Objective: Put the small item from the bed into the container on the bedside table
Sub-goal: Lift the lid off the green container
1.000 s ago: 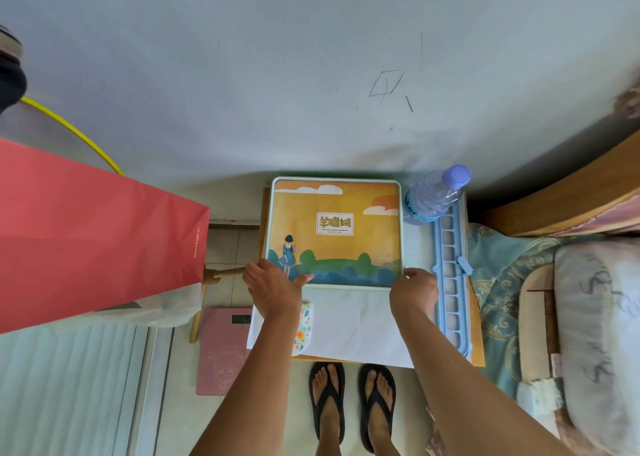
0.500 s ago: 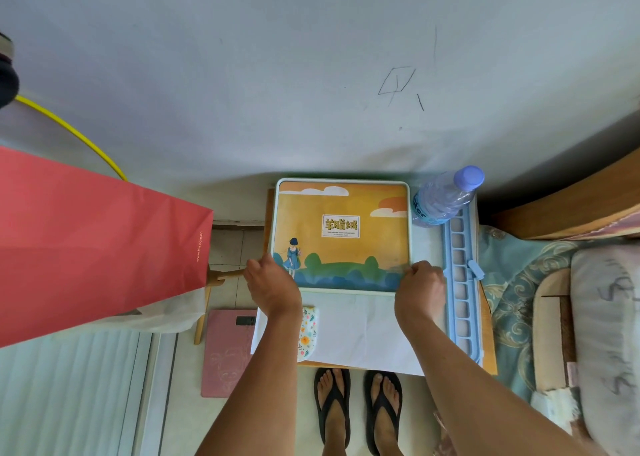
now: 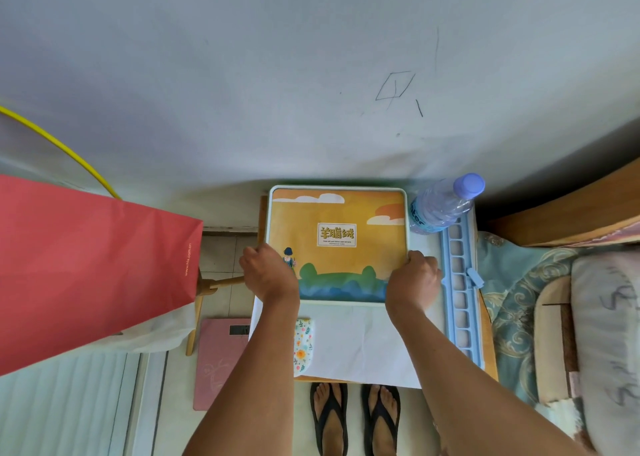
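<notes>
- With the orange box [image 3: 337, 244] on the counter [image 3: 489, 369] as my landmark: left of it a red paper bag [image 3: 93, 268] hangs clear, off my working space.
- My left hand [image 3: 268, 272] clamps the box's left edge near its front corner, grip curled round the rim.
- The box sits square at the counter's back on white paper [image 3: 356, 341]; I judge it is the container and I am holding both sides to lift its lid evenly.
- My right hand [image 3: 414, 279] mirrors this on the right edge, grip likewise pinching the rim.
- Right of the box lie a blue tray [image 3: 460, 282] and a bottle [image 3: 440, 206], then the bed [image 3: 519, 282]; I cannot make out the small item there.
</notes>
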A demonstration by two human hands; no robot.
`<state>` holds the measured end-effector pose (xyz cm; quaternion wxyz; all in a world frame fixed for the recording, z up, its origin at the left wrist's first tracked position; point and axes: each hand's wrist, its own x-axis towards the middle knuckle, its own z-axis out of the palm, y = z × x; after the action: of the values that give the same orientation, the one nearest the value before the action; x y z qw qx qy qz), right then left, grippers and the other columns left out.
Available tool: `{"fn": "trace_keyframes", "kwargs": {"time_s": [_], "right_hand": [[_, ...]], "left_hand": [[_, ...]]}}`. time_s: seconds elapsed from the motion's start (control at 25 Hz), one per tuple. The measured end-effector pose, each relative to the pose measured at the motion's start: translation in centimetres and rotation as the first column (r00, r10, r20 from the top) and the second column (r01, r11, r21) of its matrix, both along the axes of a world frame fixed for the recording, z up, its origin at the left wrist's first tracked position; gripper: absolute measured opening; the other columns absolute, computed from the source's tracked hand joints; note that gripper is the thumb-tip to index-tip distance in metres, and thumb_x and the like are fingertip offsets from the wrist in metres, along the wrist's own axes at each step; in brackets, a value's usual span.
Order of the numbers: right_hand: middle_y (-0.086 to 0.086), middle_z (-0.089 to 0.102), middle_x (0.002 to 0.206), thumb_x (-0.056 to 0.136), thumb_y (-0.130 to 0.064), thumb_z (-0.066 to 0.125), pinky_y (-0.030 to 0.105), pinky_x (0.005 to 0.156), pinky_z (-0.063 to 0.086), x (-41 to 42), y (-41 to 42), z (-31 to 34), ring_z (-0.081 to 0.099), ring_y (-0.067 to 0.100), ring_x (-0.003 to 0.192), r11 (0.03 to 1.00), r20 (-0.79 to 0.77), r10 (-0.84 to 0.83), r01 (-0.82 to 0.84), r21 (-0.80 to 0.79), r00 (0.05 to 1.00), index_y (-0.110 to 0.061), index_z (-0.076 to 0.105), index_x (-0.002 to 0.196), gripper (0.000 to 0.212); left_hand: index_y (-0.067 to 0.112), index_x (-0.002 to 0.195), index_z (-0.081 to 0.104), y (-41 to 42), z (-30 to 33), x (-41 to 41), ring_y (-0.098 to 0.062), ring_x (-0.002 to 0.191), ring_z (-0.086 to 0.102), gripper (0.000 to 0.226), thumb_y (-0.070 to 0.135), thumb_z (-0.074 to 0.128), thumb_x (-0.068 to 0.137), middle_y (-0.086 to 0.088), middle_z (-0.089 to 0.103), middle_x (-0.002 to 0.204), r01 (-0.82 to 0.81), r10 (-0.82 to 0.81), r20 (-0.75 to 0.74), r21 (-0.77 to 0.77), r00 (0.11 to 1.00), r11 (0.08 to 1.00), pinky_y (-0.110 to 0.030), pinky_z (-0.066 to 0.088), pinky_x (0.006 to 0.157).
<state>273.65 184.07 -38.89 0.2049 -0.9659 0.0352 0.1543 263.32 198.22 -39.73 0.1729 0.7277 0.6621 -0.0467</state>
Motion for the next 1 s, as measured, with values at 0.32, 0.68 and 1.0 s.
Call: {"fn": "trace_keyframes", "kwargs": {"time_s": [0.32,0.68,1.0], "right_hand": [[0.028,0.056,0.118,0.080,0.019,0.036,0.042,0.086,0.040,-0.4,1.0,0.3,0.047,0.041,0.106,0.973,-0.049,-0.171,0.176,0.146,0.984,0.009,0.063,0.109,0.041],[0.021,0.042,0.137,0.084,0.009,0.040,0.042,0.102,0.034,-0.1,2.1,2.0,0.037,0.039,0.122,0.956,-0.181,-0.251,0.273,0.109,0.951,0.004,0.050,0.126,0.043],[0.020,0.055,0.127,0.091,-0.003,0.048,0.043,0.101,0.037,-0.3,1.1,4.4,0.046,0.038,0.117,0.912,-0.118,-0.285,0.307,0.271,0.951,0.001,0.055,0.121,0.032]], "left_hand": [[-0.007,0.101,0.064,0.3,0.6,1.1,-0.037,0.102,0.057,0.017,0.002,0.056,0.090,-0.025,0.062,0.108,-0.133,0.135,0.040,-0.033,0.990,0.991,-0.043,0.052,0.071],[-0.004,0.109,0.059,-0.6,0.9,1.3,-0.032,0.110,0.052,0.050,0.041,0.062,0.086,-0.021,0.056,0.117,-0.099,0.101,0.023,-0.091,0.995,0.991,-0.040,0.052,0.077],[-0.003,0.113,0.056,-0.6,1.0,0.8,-0.031,0.110,0.050,0.069,0.054,0.067,0.076,-0.020,0.052,0.120,-0.075,0.081,0.036,-0.136,0.996,0.988,-0.039,0.052,0.078]]}}
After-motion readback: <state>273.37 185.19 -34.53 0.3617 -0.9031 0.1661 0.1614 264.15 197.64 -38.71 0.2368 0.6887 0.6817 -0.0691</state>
